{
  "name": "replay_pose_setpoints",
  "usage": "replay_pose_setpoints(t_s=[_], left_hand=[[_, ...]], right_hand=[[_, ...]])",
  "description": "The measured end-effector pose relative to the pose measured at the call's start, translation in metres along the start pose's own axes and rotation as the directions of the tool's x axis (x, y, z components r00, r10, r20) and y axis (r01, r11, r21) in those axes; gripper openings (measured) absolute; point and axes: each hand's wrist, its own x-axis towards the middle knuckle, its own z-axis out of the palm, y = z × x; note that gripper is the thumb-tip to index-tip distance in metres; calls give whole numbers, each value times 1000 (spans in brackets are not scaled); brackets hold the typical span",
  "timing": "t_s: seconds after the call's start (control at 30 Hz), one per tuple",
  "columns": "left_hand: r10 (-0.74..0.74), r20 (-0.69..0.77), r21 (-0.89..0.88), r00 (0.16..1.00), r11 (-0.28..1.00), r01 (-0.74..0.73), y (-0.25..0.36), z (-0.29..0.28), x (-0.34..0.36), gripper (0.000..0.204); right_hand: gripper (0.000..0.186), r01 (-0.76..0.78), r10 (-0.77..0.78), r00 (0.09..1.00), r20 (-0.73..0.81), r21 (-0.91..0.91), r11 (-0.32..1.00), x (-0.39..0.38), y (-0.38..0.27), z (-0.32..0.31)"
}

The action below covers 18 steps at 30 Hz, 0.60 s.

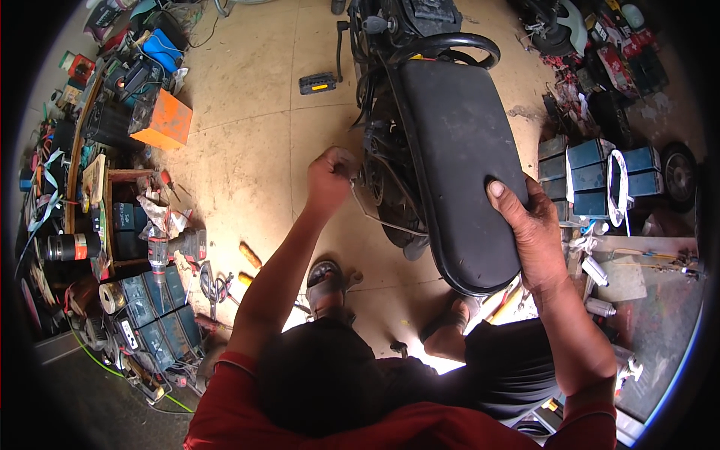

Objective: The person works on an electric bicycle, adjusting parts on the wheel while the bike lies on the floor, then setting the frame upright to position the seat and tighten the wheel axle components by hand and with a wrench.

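Note:
A two-wheeler with a long black padded seat (472,150) stands in front of me, its rear end toward me. My right hand (534,232) grips the seat's right edge near the back, thumb on top and fingers down the side. My left hand (334,176) is closed beside the left of the rear wheel (380,187), near its axle. What its fingers hold is hidden. A thin bent metal rod (375,216) runs from close to that hand toward the back of the wheel. A black curved grab rail (484,46) rises at the seat's far end.
A pedal (317,82) sticks out on the left. Left on the floor are an orange box (161,118), a cordless drill (169,251), scissors (214,285) and a yellow-handled tool (250,255). Blue battery packs (589,176) stand at the right. My sandalled foot (327,289) is below the left hand.

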Motion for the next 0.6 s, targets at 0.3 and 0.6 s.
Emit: replay_pose_setpoints(t_s=[0.3, 0.6], left_hand=[[-121, 100, -308, 988, 940, 146, -31, 0, -1, 36], [-573, 331, -234, 750, 720, 654, -23, -16, 12, 19]], right_hand=[[73, -3, 3, 1000, 13, -6, 1000, -2, -3, 2], [71, -11, 11, 1000, 16, 9, 1000, -1, -1, 3]])
